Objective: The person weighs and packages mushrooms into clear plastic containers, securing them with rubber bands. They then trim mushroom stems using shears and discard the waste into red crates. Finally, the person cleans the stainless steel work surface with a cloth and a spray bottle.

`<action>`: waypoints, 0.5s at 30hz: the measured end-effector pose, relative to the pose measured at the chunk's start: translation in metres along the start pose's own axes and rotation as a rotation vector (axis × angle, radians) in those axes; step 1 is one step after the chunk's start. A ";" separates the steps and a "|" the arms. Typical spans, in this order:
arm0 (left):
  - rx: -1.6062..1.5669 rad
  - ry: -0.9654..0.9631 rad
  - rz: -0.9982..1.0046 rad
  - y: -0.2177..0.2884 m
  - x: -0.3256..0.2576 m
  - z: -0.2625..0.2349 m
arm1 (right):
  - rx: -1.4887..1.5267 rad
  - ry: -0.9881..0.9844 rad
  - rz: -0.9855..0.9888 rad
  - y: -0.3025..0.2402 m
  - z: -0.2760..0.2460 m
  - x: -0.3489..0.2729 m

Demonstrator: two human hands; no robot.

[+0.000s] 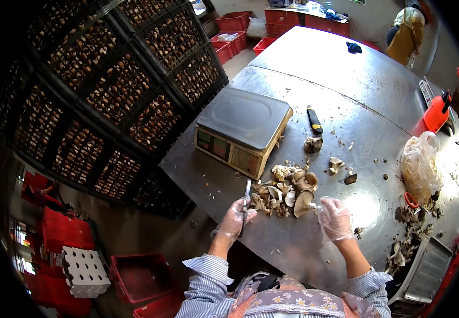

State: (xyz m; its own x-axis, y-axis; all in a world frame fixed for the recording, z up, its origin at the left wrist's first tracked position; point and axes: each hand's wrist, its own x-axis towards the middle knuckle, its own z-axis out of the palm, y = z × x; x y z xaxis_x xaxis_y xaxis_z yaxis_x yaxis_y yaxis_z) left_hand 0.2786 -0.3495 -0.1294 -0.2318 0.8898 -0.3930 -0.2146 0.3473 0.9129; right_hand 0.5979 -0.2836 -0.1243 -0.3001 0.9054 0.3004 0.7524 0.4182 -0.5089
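My left hand (231, 218), in a clear plastic glove, is closed around a slim metal tool (247, 190) that looks like a knife. Its bright end points away from me, and the grip is partly hidden. Just beyond and to the right lies a heap of pale, grey-brown oyster mushrooms (278, 194). At the heap's right edge, a larger mushroom (303, 203) shows its pale underside, its stem toward my right hand (336, 218). That hand is gloved too, its curled fingertips closed at the stem end.
A digital scale (248, 119) stands beyond the heap. Loose mushroom pieces (313, 144) and a black-yellow tool (314, 120) lie beside it. At right are a filled plastic bag (421, 167), a red bottle (437, 112) and mushroom scraps (412, 238). Mushroom-filled black crates (118, 98) rise at left.
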 end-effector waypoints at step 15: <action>0.810 0.215 0.580 0.128 0.115 -0.012 | -0.396 -0.303 -0.234 -0.084 0.159 0.077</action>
State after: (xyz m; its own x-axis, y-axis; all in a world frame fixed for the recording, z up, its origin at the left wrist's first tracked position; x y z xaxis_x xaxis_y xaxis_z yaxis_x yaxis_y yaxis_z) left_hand 0.2133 -0.2064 -0.0587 -0.2784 0.9404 0.1953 0.6736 0.0462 0.7377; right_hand 0.4178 -0.2371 -0.1867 -0.5970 0.7968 0.0933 0.7911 0.6040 -0.0967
